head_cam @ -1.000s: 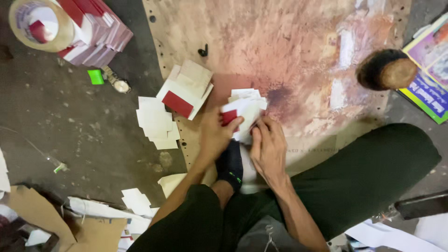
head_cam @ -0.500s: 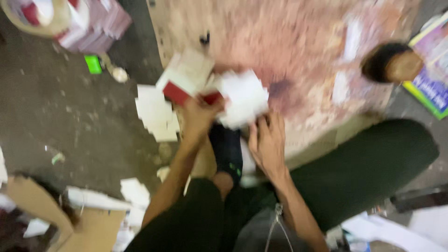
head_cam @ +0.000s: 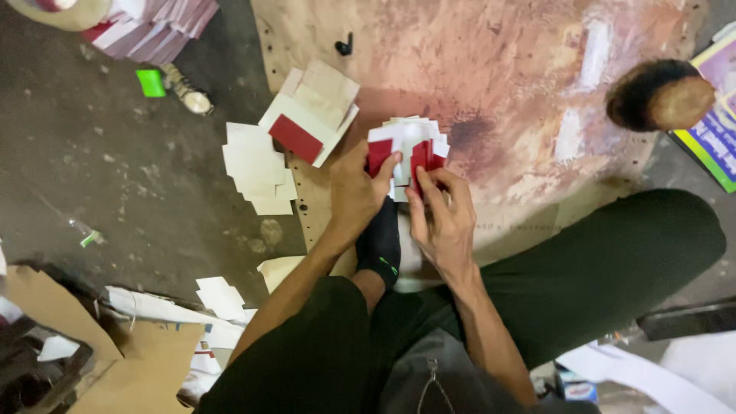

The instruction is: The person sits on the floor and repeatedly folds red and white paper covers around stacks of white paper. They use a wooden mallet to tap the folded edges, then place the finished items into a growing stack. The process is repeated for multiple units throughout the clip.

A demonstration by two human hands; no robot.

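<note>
Left hand (head_cam: 354,198) and right hand (head_cam: 442,218) both curled closed on small stack of red-and-white cards (head_cam: 406,151), thumbs on top. Stack flat on stained board (head_cam: 498,61), long axis roughly left-right, beyond fingertips. Cream card pile (head_cam: 310,115) just left, apart.

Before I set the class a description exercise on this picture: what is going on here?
A person sitting on the floor holds a small stack of red and white paper pieces in both hands, left hand and right hand, over a stained plywood board. Beside them lie loose cream paper sheets and another red and cream pile.
</note>
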